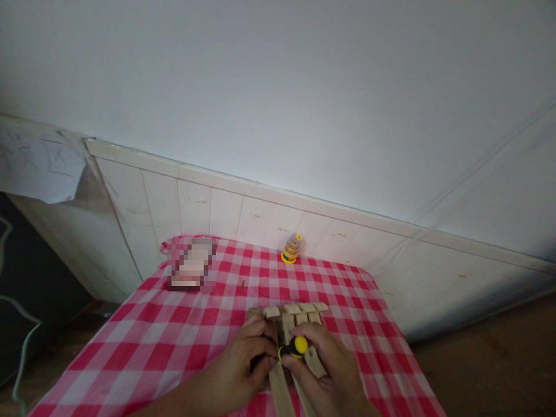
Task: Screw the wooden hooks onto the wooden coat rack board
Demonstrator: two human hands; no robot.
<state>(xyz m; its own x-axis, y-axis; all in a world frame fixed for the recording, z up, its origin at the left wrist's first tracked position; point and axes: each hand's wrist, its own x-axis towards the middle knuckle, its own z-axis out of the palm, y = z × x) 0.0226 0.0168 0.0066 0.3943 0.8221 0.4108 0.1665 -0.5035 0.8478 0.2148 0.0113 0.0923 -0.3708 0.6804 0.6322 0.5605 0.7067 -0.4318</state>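
Note:
My right hand is closed around a small screwdriver with a yellow and black handle. The screwdriver lies tilted, its tip end toward the left, over a pale wooden piece made of several strips with rounded ends. Close by the tip end, my left hand pinches with thumb and fingers; what lies between them is too small to make out. Both hands cover much of the wooden piece, which rests on the checked cloth.
A red and white checked cloth covers the table. At the back stands a clear cone-shaped case with a yellow base. A pixelated flat rectangular thing lies back left. A tiny dark piece lies mid-table. A panelled wall rises behind.

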